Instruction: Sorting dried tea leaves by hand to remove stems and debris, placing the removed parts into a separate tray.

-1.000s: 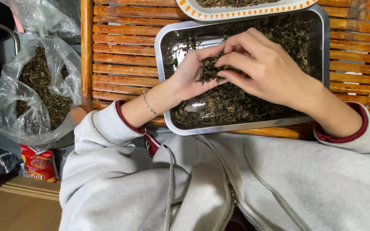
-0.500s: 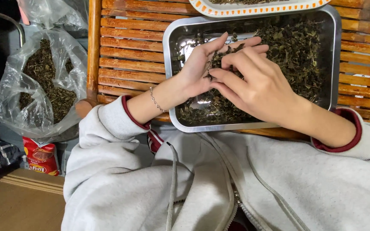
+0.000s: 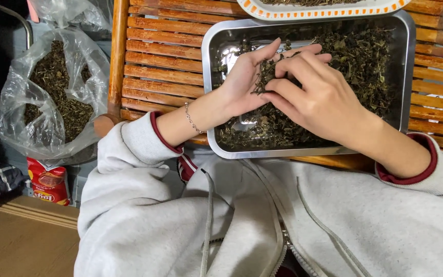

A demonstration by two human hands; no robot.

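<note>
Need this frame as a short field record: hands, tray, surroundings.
left hand: palm up over the tray, cupping dried leaves
right hand: fingers picking at the leaves in the left palm
tray: metal, rectangular, holds loose dried leaves
surface: wooden slatted table
left side: clear plastic bag of dried leaves
far edge: white dish, orange-marked rim

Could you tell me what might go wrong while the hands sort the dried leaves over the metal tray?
Leaves cupped in the open left hand could slip off its palm and miss the steel tray, as the right hand picks through them. The tray sits at the slatted table's near edge, so a nudge might tip it.
</note>
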